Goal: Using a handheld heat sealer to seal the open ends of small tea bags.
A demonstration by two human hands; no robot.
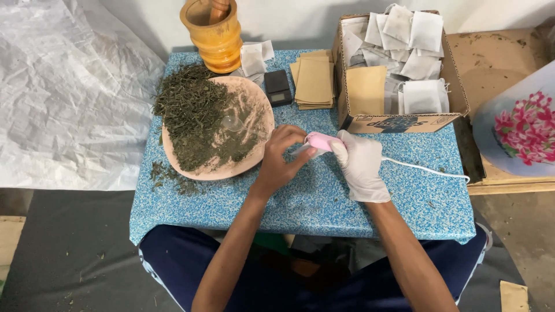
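Left hand (281, 157): bare, fingers pinching small white filter sachet (304, 151) | Right hand (361, 164): white-gloved, fingers gripping pink corded handheld sealer (321, 142) | Above blue speckled worktop (300, 196)

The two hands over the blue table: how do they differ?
The right hand wears a white glove; the left hand is bare. The right hand grips a small pink tool with a white cord trailing off to the right, while the left hand pinches a small white sachet at the tool's tip. Both meet just beside the pink plate of dried leaves.
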